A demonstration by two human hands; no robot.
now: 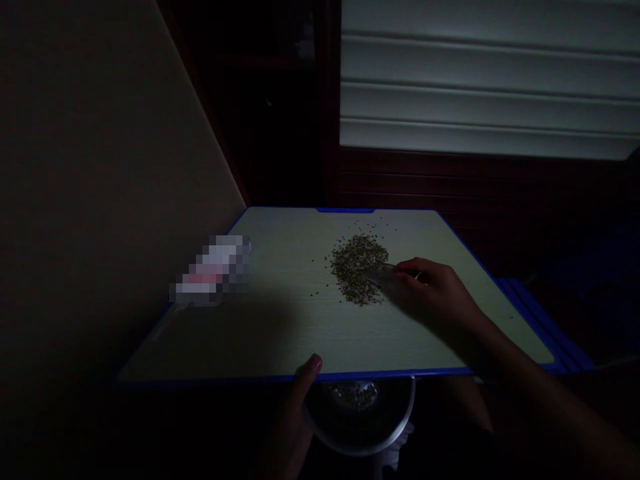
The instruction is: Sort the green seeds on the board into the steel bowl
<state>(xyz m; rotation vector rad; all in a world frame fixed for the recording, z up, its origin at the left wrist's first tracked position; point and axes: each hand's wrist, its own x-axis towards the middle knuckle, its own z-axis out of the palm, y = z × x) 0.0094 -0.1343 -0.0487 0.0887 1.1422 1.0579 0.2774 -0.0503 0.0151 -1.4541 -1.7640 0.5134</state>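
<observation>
Nearest, below the left hand's thumb and to its right, a round bowl with a pale metallic rim (385,443) sits lower than the tabletop, partly hidden under its near edge. Small dark grains (356,399) lie inside. The left hand (300,397) is beside the bowl's left rim, its thumb pointing up at the near edge of the tabletop. The fingers are lost in shadow, so how far they close, and on what, cannot be told.

Under and around both hands spreads the pale tabletop (280,333) with its blue edging. Farther in and to the right, the right hand (435,283) reaches over the surface, thumb and fingers pinched closed on a thin, shiny utensil (381,275); its exact shape is too dim to make out. The utensil points left from the grip, its tip at the right side of a loose heap of small seeds (357,260). The heap is just left of the right hand, with stray seeds scattered around it, mostly on its left and far sides.

Well left of the right hand's grip, a pixelated white and pink item (213,270) lies at the tabletop's left edge. Beyond that edge rises a plain wall (100,133). Farthest, past the right hand, dark reddish wood (425,180) stands below a pale panel with horizontal ridges (475,67).
</observation>
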